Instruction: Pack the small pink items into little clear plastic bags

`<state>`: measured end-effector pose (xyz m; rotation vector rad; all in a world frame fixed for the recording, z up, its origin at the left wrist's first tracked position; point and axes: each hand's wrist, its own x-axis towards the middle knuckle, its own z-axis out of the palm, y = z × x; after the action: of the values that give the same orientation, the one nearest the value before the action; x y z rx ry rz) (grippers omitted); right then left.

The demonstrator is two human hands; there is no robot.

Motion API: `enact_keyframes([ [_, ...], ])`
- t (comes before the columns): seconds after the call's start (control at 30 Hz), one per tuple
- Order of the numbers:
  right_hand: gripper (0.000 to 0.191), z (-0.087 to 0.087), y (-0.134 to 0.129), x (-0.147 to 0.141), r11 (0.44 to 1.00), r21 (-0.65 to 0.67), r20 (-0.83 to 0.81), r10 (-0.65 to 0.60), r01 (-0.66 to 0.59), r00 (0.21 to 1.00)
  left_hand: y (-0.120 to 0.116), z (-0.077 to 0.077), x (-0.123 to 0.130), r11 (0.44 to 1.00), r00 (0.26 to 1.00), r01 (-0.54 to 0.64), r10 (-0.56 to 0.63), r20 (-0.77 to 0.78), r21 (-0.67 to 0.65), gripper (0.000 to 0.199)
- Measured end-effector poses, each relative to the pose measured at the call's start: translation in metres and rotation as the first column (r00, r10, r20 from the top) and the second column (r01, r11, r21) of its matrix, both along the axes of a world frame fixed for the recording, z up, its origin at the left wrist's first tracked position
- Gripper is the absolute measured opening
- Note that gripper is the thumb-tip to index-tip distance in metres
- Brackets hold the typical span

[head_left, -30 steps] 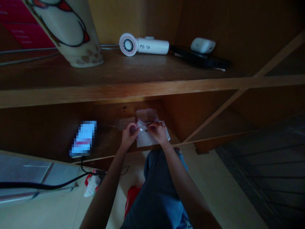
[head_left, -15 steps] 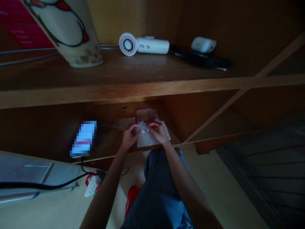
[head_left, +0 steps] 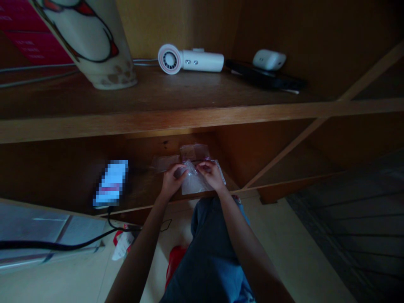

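Down on the lower shelf, a small clear plastic bag (head_left: 191,168) is stretched between my two hands. My left hand (head_left: 172,180) pinches its left side between thumb and fingers. On its right side, my right hand (head_left: 211,173) has its fingertips closed on the plastic. Beneath them lies a whitish translucent sheet or bag (head_left: 192,185). Further clear bags rest behind, one at the back (head_left: 197,150) and another to the left (head_left: 167,162). Part of a printed packet (head_left: 221,171) shows past my right hand.
A lit phone (head_left: 111,183) with a black cable (head_left: 78,244) stands left on the lower shelf. Above, the upper shelf edge (head_left: 202,118) carries a large cup (head_left: 101,46), a white handheld fan (head_left: 202,61) and a white earbud case (head_left: 269,59) on a dark flat object.
Almost nothing differs. My right fingers have shifted very slightly on the plastic, while the left hand and the other things stay in place.
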<state>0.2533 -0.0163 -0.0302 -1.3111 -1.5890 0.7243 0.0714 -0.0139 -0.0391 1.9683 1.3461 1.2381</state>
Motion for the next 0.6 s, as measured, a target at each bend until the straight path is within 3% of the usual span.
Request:
enact_keyframes([
  [0.17, 0.012, 0.005, -0.003, 0.007, 0.988, 0.017, 0.276, -0.15, 0.152, 0.949, 0.0, 0.0, 0.0, 1.0, 1.0, -0.026, 0.026, -0.006, -0.015, 0.021],
  [0.33, 0.01, 0.008, -0.009, 0.006, 0.979, -0.042, 0.515, -0.149, 0.199, 0.844, 0.0, 0.0, -0.001, 0.999, 0.999, -0.044, 0.044, -0.003, 0.0, 0.02],
  [0.6, 0.019, 0.007, -0.01, 0.003, 0.979, -0.08, 0.588, -0.106, 0.188, 0.802, 0.0, -0.001, -0.001, 0.999, 0.999, -0.05, 0.05, -0.003, -0.002, 0.02],
])
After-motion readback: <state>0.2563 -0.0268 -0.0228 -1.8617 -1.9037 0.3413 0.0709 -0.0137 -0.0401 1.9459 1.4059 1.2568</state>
